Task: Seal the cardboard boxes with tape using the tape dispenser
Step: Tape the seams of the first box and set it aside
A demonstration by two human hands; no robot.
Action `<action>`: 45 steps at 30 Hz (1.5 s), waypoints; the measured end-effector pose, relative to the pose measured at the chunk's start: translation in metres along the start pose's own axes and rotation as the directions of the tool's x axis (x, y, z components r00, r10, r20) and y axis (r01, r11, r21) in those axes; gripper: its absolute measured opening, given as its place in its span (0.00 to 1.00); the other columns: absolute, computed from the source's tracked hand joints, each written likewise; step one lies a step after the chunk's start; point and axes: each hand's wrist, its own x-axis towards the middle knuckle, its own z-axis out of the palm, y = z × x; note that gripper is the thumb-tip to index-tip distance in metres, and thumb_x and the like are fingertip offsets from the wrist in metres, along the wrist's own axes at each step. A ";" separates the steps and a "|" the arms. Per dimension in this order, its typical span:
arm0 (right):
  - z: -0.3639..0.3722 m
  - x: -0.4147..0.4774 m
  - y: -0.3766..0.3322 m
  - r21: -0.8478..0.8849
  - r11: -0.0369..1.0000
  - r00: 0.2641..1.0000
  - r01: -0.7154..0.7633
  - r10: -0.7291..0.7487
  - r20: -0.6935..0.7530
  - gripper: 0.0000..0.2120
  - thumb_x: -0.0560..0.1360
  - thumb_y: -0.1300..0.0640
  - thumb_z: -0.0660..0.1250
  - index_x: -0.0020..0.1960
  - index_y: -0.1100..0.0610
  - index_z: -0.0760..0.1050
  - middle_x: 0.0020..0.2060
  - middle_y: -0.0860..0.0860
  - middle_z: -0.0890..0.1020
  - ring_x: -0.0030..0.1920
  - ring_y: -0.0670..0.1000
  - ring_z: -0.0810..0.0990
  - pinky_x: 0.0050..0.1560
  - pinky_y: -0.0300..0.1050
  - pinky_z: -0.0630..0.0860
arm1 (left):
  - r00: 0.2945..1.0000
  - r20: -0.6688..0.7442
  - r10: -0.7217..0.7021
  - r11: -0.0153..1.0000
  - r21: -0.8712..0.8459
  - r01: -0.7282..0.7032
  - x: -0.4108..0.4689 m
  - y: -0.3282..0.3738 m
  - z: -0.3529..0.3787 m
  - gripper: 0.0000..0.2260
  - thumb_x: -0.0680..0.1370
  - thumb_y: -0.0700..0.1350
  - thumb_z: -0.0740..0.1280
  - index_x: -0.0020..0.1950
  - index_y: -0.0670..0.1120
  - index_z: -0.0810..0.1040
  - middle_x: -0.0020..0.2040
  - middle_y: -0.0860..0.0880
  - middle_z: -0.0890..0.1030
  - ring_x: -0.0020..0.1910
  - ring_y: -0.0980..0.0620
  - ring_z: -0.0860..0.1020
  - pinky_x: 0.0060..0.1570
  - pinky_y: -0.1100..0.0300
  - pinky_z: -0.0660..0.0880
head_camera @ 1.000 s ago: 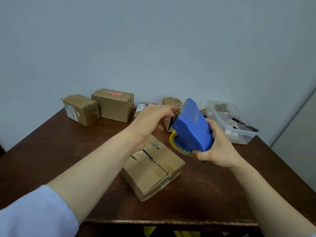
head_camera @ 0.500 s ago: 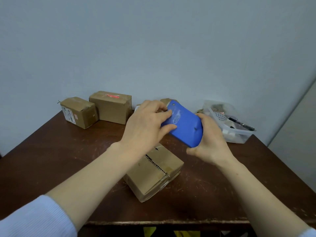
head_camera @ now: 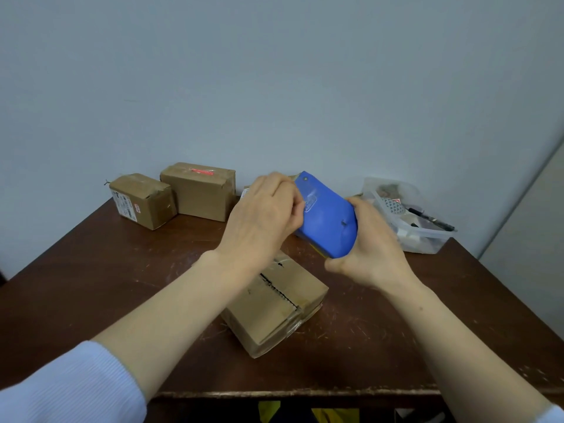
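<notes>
My right hand (head_camera: pixel 370 254) grips the blue tape dispenser (head_camera: pixel 328 219) from below, holding it in the air above the table, flat blue side up. My left hand (head_camera: pixel 262 218) is at the dispenser's far-left end, fingers pinched against it; what they pinch is hidden. Under both hands a cardboard box (head_camera: pixel 274 303) lies on the brown table (head_camera: pixel 91 270), its top flaps closed with a dark open seam along the middle.
Two taped cardboard boxes (head_camera: pixel 142 201) (head_camera: pixel 200 190) stand at the back left against the wall. Another box edge (head_camera: pixel 245 192) shows behind my left hand. A clear plastic tub (head_camera: pixel 409 218) of small items sits at the back right. The table's front edge runs below my forearms.
The dispenser has been turned from upright, with its yellow roll showing, to flat side up. My left hand has closed onto its far end. Both hands stay above the box.
</notes>
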 end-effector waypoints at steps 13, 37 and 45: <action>-0.021 -0.015 -0.023 -0.180 0.982 0.972 -0.058 0.096 0.215 0.42 0.59 0.40 0.76 0.68 0.48 0.62 0.52 0.43 0.74 0.51 0.49 0.75 0.49 0.47 0.74 | 0.300 0.600 -0.742 -0.168 -0.599 0.783 0.010 -0.041 -0.005 0.06 0.75 0.44 0.70 0.46 0.41 0.78 0.33 0.48 0.82 0.27 0.56 0.74 0.23 0.66 0.65; 0.003 0.018 -0.054 0.572 0.768 0.935 -0.289 0.097 0.341 0.21 0.63 0.53 0.77 0.56 0.47 0.80 0.49 0.45 0.82 0.38 0.42 0.83 0.34 0.31 0.76 | 0.166 0.436 -0.884 -0.087 -0.503 0.860 -0.020 -0.095 0.012 0.06 0.68 0.30 0.72 0.42 0.37 0.81 0.38 0.36 0.82 0.29 0.40 0.82 0.31 0.48 0.80; 0.003 0.021 -0.053 0.374 0.905 0.923 -0.204 0.051 0.381 0.22 0.65 0.51 0.77 0.58 0.44 0.79 0.48 0.37 0.79 0.43 0.36 0.79 0.37 0.29 0.75 | 0.138 0.288 -0.948 -0.007 -0.452 0.892 -0.041 -0.136 0.025 0.09 0.63 0.35 0.76 0.30 0.48 0.80 0.37 0.46 0.82 0.44 0.45 0.82 0.50 0.51 0.79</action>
